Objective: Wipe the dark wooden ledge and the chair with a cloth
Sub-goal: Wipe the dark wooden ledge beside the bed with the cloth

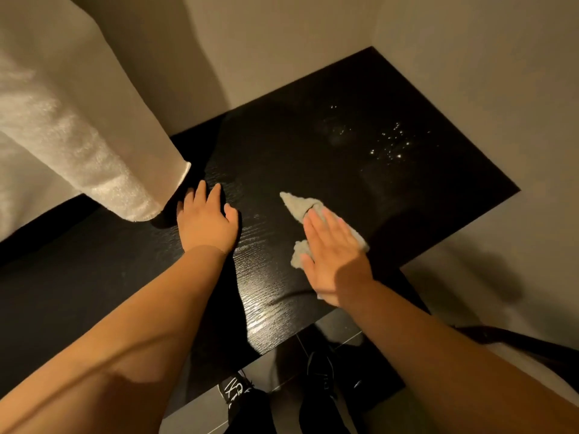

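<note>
A dark, almost black wooden ledge [313, 158] with visible grain is seen from above, fitted into a corner of pale walls. A crumpled grey cloth [299, 205] is laid near its middle and is pressed down by the flat right hand [335, 255], fingers straight. The left hand [206, 223] is rested palm-down on the bare wood, apart from the cloth. Small shining droplets [391, 142] are scattered over the far right part. At the left, a white towelling fabric [94, 158] is hung with its hem just over the surface; contact cannot be told.
</note>
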Demonstrator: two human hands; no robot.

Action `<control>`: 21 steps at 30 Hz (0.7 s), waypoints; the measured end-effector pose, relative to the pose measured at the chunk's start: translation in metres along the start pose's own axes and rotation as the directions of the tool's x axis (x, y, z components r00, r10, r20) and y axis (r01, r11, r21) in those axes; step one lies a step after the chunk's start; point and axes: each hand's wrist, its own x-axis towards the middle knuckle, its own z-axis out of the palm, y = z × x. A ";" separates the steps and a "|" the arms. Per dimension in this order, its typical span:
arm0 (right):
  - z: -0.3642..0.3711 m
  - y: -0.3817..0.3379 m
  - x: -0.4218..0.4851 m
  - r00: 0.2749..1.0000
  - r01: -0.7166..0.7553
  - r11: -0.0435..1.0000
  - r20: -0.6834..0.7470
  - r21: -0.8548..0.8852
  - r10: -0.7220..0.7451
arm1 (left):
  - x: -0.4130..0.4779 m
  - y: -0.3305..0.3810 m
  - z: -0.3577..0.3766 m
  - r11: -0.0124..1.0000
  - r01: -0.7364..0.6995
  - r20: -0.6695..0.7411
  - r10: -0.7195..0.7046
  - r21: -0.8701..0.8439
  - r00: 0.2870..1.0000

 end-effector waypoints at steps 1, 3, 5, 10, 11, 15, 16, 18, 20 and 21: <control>0.001 0.004 -0.005 0.998 0.057 0.998 0.025 0.002 -0.057 | -0.005 0.004 0.000 1.000 0.015 0.008 -0.015 -0.016 1.000; -0.001 0.027 -0.004 0.995 0.098 0.995 0.026 -0.034 -0.097 | -0.023 0.014 0.002 0.998 0.048 0.041 -0.046 -0.039 0.998; -0.004 0.055 0.004 1.000 -0.006 0.999 -0.008 -0.044 0.005 | -0.040 0.020 0.006 0.999 0.035 0.060 -0.033 -0.022 0.998; -0.004 0.072 0.011 0.971 -0.234 0.972 -0.058 -0.028 0.232 | -0.041 0.022 0.006 0.999 0.037 0.065 -0.037 -0.004 0.997; -0.003 0.059 0.007 0.968 -0.247 0.969 -0.035 -0.008 0.247 | -0.040 0.023 0.006 0.999 0.043 0.065 -0.043 -0.002 0.997; 0.007 0.012 -0.029 0.997 -0.070 0.995 -0.029 0.066 0.072 | -0.041 0.026 0.005 0.999 0.036 0.060 -0.035 -0.015 0.998; 0.008 0.016 -0.034 1.000 0.000 0.998 -0.013 0.056 0.000 | -0.041 0.026 0.005 0.999 0.039 0.061 -0.038 -0.019 0.997; 0.001 0.040 -0.031 0.995 0.080 0.996 0.050 0.035 -0.082 | -0.042 0.025 0.006 0.999 0.039 0.062 -0.037 -0.019 0.997; -0.001 0.074 -0.020 0.998 0.002 1.000 0.063 -0.004 -0.002 | -0.042 0.025 0.006 0.999 0.037 0.062 -0.036 -0.021 0.997; -0.003 0.091 -0.014 0.995 -0.087 0.996 0.041 -0.028 0.088 | -0.042 0.026 0.006 0.999 0.034 0.062 -0.032 -0.024 0.998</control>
